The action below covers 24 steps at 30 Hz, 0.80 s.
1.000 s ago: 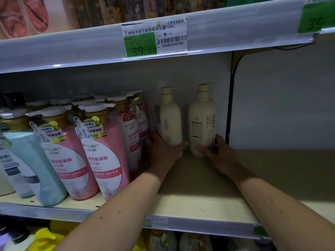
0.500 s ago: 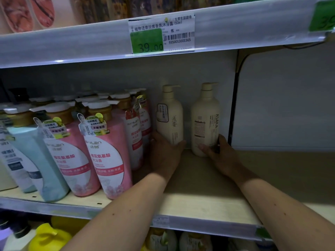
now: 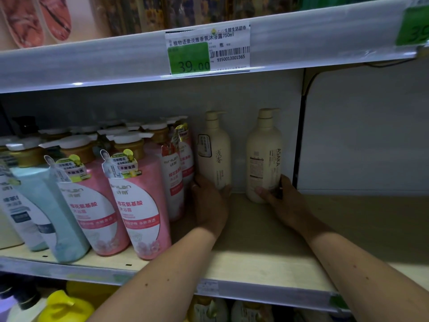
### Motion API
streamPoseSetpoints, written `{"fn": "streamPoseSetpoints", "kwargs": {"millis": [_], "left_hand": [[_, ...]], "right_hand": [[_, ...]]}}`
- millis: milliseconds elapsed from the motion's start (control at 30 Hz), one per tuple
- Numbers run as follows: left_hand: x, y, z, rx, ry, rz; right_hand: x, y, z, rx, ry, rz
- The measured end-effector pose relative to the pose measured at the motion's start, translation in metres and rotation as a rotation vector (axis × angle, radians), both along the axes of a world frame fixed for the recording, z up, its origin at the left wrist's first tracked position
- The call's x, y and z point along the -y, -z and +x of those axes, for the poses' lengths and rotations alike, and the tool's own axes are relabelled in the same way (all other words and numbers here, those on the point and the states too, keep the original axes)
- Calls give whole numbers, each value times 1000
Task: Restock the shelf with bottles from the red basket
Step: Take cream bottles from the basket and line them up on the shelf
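Two cream pump bottles stand upright at the back of the wooden shelf. My left hand wraps the base of the left cream bottle, which stands against the pink bottles. My right hand grips the bottom of the right cream bottle, marked ASAKA, close to the dark shelf upright. Both bottles rest on the shelf board. The red basket is out of view.
Pink bottles and blue ones fill the shelf's left half in rows. To the right of the upright lies bare shelf board. A shelf edge with a 39.00 price tag runs overhead. Yellow and cream bottles sit on the level below.
Both hands stay on the bottle bases. The left cream bottle has turned so its front label shows more. The view has shifted slightly to the left.
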<state>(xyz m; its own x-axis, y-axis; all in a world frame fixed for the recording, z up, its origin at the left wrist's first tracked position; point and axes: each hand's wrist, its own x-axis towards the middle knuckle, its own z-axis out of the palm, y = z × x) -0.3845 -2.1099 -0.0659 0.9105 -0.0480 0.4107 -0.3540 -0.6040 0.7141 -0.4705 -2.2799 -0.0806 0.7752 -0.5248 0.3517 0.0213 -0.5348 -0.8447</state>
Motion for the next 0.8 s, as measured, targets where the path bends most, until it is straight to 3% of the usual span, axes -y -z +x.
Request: {"fn": "streamPoseSetpoints", "kwargs": {"millis": [467, 633, 800], "left_hand": [[-2, 3, 4, -19, 50, -51], [-2, 6, 10, -43, 72, -135], [1, 7, 10, -67, 87, -173]], "right_hand": [[-10, -10, 1, 5, 198, 83], [-2, -14, -3, 20, 29, 75], [1, -28, -15, -39, 78, -29]]}}
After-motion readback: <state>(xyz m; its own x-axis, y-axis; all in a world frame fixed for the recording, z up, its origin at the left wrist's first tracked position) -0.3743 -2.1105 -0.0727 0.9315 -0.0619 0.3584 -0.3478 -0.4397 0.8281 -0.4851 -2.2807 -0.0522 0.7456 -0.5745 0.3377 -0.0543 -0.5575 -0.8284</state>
